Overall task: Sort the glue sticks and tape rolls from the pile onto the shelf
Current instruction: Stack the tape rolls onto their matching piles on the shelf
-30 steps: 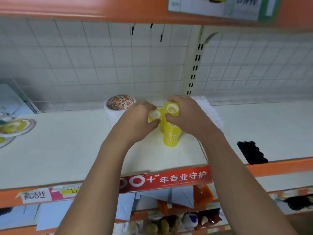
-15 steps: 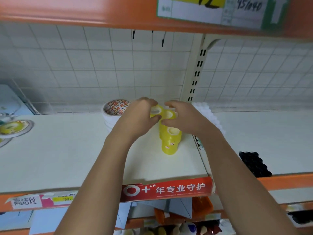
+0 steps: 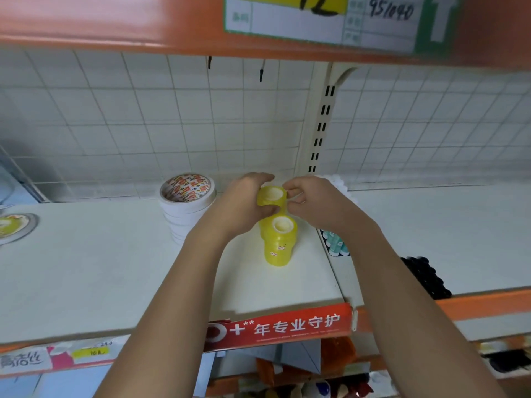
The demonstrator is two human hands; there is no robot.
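Note:
On the white shelf [image 3: 100,268] stands a stack of yellow tape rolls [image 3: 278,245], upright. Just behind and above it is another yellow tape roll [image 3: 271,195], held between both hands. My left hand [image 3: 244,205] grips its left side, thumb underneath. The curled fingers of my right hand [image 3: 314,206] pinch its right edge. A taller stack of white tape rolls [image 3: 186,205] with a red-printed core stands to the left, near the back wall.
Teal-and-white sticks [image 3: 334,244] lie under my right wrist, and black items [image 3: 425,280] sit further right. A white bumpy object [image 3: 340,182] is behind my right hand. An orange shelf [image 3: 115,21] hangs overhead. Round packs [image 3: 13,226] lie far left.
Both hands moved a little toward the back of the shelf. Two yellow rolls showed side by side between them before; now only one shows.

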